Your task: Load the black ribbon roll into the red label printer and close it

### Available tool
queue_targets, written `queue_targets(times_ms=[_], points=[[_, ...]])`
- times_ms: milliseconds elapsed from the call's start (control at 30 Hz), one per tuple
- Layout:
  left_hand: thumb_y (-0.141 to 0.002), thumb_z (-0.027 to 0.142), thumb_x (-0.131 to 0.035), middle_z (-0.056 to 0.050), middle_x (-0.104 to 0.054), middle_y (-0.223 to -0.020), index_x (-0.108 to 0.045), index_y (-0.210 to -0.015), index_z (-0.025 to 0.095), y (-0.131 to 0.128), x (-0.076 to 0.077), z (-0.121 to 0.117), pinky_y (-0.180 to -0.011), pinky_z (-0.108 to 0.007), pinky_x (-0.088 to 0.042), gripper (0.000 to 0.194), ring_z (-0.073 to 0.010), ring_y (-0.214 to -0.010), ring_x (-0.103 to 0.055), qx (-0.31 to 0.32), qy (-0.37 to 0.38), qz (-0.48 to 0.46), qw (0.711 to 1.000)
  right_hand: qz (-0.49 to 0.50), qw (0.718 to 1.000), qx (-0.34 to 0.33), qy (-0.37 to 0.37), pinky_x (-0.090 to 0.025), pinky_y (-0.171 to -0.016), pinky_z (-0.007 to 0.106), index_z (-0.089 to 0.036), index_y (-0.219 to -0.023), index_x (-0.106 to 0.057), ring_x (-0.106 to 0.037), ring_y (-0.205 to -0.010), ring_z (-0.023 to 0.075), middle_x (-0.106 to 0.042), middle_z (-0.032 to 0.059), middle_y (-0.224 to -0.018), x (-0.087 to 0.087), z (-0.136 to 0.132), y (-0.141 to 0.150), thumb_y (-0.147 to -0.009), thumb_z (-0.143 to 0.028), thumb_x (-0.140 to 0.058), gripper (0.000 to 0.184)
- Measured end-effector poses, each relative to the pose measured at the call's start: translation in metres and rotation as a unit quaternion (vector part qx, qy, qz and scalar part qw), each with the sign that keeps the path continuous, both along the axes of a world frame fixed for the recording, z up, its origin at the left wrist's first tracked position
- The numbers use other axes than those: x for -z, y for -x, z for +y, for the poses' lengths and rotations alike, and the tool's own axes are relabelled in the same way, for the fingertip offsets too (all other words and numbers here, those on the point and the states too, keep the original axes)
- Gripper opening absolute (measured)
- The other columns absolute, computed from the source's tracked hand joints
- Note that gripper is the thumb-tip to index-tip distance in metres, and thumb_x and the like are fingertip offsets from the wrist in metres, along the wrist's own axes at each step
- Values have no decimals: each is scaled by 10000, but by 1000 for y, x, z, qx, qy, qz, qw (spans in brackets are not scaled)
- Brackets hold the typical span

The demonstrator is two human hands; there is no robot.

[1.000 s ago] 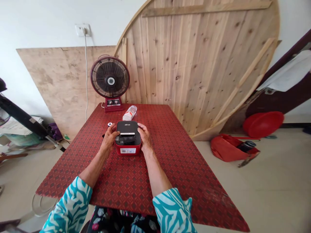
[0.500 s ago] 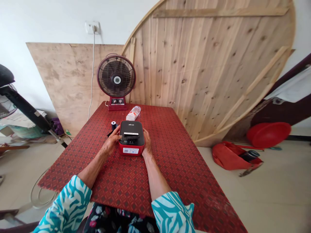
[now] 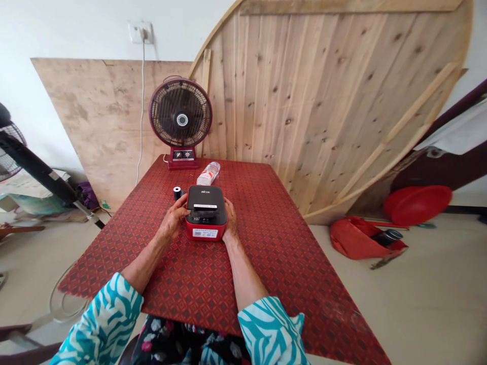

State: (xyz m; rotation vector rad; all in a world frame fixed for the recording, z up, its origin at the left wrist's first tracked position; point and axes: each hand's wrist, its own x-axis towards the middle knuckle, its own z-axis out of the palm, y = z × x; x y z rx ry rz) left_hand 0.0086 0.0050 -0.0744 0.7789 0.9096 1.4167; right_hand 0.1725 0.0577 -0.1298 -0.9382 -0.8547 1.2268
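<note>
A red-and-black box-shaped device rests on the patterned red table. Its black lid carries a white strip, and a printed label sits on its near red side. My left hand grips its left side, with the thumb at the lid's left edge. Along the right side lies my right hand, its fingers partly hidden behind the device. A small dark roll with a white end stands just beyond my left hand. Behind the device, a clear plastic bottle lies on its side.
A maroon table fan stands at the table's far edge, before leaning wooden boards. To the left is a black stand fan. On the floor at right are a red bag and a red basin.
The view has shifted slightly, so the background sits a little higher. Both hands stay on the device; the left fingers have shifted a little along its side.
</note>
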Motion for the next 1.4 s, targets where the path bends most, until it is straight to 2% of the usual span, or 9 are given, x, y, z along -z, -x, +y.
queue_targets(times_ms=[367,633,767,900,1000,1067,1133,1267,1400], points=[[-531,153,-613,-59,-669,-1198,-553,-1310,188,-4,6,0,-707,-259,-468,781,-200,-909,-640,-25,-7,0,1000,-11,1000,19,-5,-445,-889,317,-221,-1105,-638,-598,-1060,189,-687,51,-1154,-5,-4,0,-754,-533,-550,477],[-548,146,-578,-60,-684,-1176,-559,-1312,193,-4,3,-2,-679,-254,-477,766,-186,-848,-650,-26,4,17,1000,-6,1000,9,-7,-445,-896,323,-233,-1116,-622,-610,-1028,184,-670,46,-1175,-3,-4,0,-753,-543,-542,484],[-569,143,-603,-64,-691,-1169,-631,-1235,190,1,-11,-6,-825,-305,-484,669,-244,-1015,-629,-26,-45,95,994,-11,1000,17,-12,-433,-936,331,-226,-1087,-637,-604,-1055,190,-673,49,-1173,-4,-2,1,-749,-537,-545,469],[-620,129,-626,-50,-702,-1144,-750,-984,220,1,-38,4,-982,-334,-426,395,-265,-1165,-564,-25,-136,270,953,1,1000,7,-23,-442,-927,335,-229,-1096,-640,-600,-1062,196,-683,40,-1149,-2,0,2,-762,-519,-540,453],[-624,102,-647,-49,-741,-926,-759,-767,248,-8,-52,30,-927,-306,-445,233,-246,-988,-643,56,-160,385,907,8,999,-2,-32,-453,-913,331,-241,-1110,-643,-590,-1081,198,-692,29,-1123,1,2,2,-768,-514,-543,449],[-607,86,-659,-32,-718,-721,-728,-651,259,-15,-55,52,-793,-283,-470,192,-230,-781,-664,118,-137,448,876,10,999,-3,-36,-458,-910,328,-246,-1109,-649,-583,-1093,198,-694,25,-1113,3,3,2,-766,-512,-551,444],[-580,75,-669,-12,-633,-525,-670,-537,257,-21,-52,72,-663,-262,-454,187,-208,-602,-626,151,-120,482,855,14,999,1,-39,-461,-909,328,-251,-1099,-656,-580,-1097,197,-694,22,-1109,4,4,3,-765,-511,-555,435],[-597,135,-673,6,-546,-405,-604,-466,259,-24,-43,97,-524,-250,-404,194,-177,-442,-537,160,-125,487,849,18,999,12,-39,-464,-915,329,-259,-1069,-673,-577,-1102,196,-693,18,-1111,3,6,5,-762,-506,-561,410],[-561,166,-680,22,-547,-385,-599,-439,259,-20,-41,99,-433,-235,-346,174,-153,-354,-474,158,-141,501,839,23,999,10,-37,-468,-916,336,-271,-1059,-678,-578,-1101,201,-698,8,-1092,1,4,5,-754,-498,-572,395]])
